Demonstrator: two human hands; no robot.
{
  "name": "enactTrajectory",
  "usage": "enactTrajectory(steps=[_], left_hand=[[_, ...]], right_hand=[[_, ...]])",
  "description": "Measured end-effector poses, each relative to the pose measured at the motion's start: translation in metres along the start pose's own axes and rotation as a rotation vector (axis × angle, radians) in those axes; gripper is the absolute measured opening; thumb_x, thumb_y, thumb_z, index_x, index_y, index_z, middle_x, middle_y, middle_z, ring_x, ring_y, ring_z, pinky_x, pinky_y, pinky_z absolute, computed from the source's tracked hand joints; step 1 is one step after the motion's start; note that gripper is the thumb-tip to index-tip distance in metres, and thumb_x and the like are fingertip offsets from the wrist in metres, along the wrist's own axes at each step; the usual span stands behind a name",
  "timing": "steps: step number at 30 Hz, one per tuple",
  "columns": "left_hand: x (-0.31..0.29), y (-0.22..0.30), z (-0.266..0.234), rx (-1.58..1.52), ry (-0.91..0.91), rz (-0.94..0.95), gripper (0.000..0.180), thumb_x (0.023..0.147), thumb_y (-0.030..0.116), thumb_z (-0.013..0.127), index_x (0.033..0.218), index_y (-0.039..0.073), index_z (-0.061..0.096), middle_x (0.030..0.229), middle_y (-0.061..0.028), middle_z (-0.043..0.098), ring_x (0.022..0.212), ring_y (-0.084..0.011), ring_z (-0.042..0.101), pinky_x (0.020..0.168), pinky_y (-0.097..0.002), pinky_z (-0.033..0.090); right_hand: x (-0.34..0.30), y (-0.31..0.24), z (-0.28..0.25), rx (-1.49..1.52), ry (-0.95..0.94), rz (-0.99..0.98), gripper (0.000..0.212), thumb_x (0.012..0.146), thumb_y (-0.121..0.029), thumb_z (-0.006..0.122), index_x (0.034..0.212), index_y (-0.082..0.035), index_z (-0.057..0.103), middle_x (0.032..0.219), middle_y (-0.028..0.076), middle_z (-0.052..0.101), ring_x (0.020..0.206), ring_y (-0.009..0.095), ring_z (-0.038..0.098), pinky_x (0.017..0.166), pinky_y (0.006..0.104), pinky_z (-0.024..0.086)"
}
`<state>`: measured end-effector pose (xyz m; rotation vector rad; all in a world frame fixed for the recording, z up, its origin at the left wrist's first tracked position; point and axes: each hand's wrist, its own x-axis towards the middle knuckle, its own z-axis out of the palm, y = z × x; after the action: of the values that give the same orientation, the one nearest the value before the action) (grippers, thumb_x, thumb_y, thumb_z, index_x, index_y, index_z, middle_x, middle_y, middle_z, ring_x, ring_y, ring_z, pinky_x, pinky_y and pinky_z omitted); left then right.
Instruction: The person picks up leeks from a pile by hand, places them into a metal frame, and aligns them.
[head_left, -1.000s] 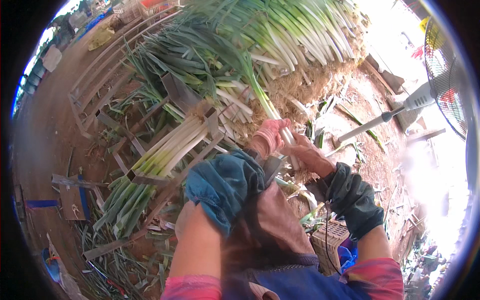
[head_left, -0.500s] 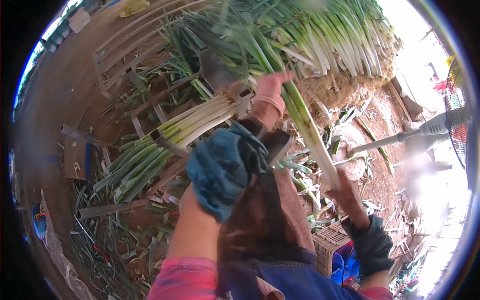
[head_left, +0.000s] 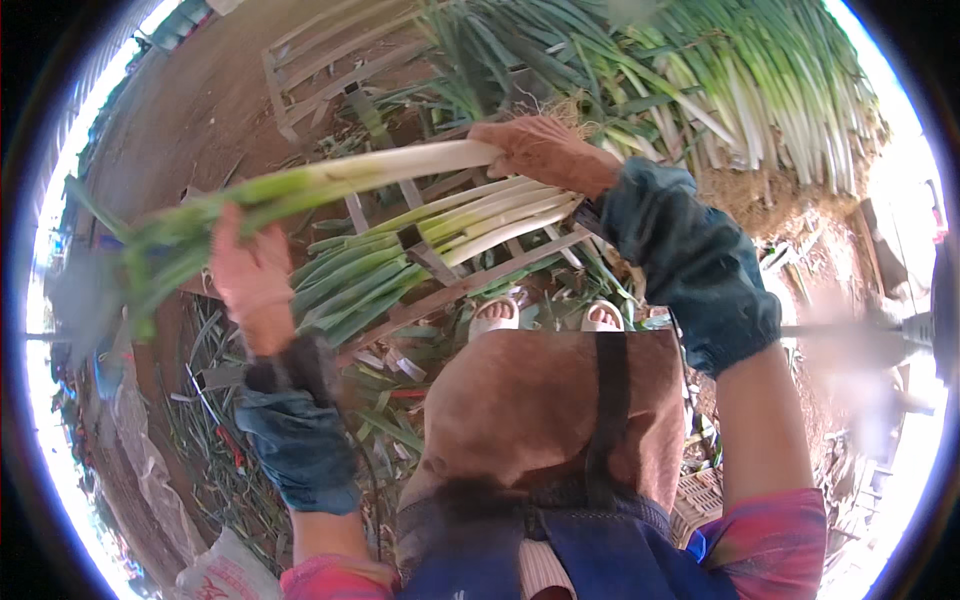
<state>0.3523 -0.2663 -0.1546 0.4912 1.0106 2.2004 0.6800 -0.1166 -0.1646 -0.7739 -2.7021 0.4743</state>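
A long leek (head_left: 365, 172) lies sideways across my view above a metal rack, its white end to the right and green leaves trailing left. My right hand (head_left: 550, 152) is closed round the white end, close to the roots. Farther along, my left hand (head_left: 250, 265), blurred by motion, has its fingers on the green part. Just below, a bundle of leeks (head_left: 450, 235) rests in the rack (head_left: 425, 255), white ends to the right. Both forearms wear dark green sleeve covers.
A big heap of leeks with roots (head_left: 780, 110) lies at the far right. An empty metal frame (head_left: 340, 65) stands at the far left. Leaf scraps (head_left: 225, 440) litter the ground at left. A woven basket (head_left: 697, 500) sits by my right side, and a plastic bag (head_left: 230, 570) at lower left.
The leek has swung from steep at the right to nearly level over the rack. My left hand has moved left along with its leaves; my right hand has moved up and left.
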Motion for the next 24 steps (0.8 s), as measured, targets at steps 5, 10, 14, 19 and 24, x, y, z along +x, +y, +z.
enactTrajectory(steps=[5,10,14,19,24], left_hand=[[-0.061,-0.072,-0.097,0.521,-0.311,-0.591,0.03,0.085,0.018,0.059,0.111,0.003,0.056,0.099,-0.0108,0.062,0.09,-0.0221,0.059,0.072,-0.0352,0.05],[-0.037,-0.105,-0.073,1.145,-0.227,-0.475,0.043,0.079,0.027,0.065,0.115,0.007,0.056,0.111,-0.0078,0.06,0.101,-0.0204,0.056,0.077,-0.0336,0.047],[0.005,-0.148,-0.064,1.801,-0.97,0.22,0.047,0.077,0.035,0.066,0.114,0.008,0.056,0.112,-0.0123,0.059,0.105,-0.0321,0.053,0.09,-0.0411,0.04],[0.034,-0.147,-0.073,1.828,-1.035,0.103,0.042,0.073,0.037,0.069,0.106,0.012,0.06,0.104,-0.012,0.062,0.1,-0.0311,0.056,0.087,-0.0404,0.043],[0.068,-0.15,-0.054,1.899,-0.909,0.367,0.042,0.07,0.034,0.072,0.103,0.01,0.061,0.102,-0.0097,0.061,0.098,-0.0292,0.055,0.086,-0.0393,0.044]], right_hand=[[-0.011,0.068,0.112,-0.224,-0.119,-0.137,0.029,0.084,-0.018,0.056,0.113,-0.015,0.052,0.088,0.011,0.062,0.078,0.027,0.063,0.077,0.0377,0.049],[-0.05,0.101,0.159,-0.194,-0.325,0.147,0.029,0.087,-0.015,0.048,0.116,-0.016,0.052,0.099,0.012,0.059,0.097,0.029,0.058,0.086,0.0446,0.045],[-0.045,0.095,0.136,-0.277,-0.083,0.012,0.032,0.081,-0.015,0.054,0.112,-0.017,0.054,0.097,0.01,0.058,0.098,0.029,0.056,0.089,0.0419,0.043],[-0.03,0.083,0.119,-0.27,0.01,0.035,0.018,0.082,-0.02,0.055,0.099,-0.015,0.055,0.084,0.007,0.058,0.082,0.027,0.056,0.075,0.0428,0.042],[0.005,0.097,0.125,-0.258,0.114,0.095,0.015,0.085,-0.023,0.053,0.097,-0.014,0.055,0.089,0.011,0.056,0.083,0.027,0.056,0.075,0.042,0.043]])
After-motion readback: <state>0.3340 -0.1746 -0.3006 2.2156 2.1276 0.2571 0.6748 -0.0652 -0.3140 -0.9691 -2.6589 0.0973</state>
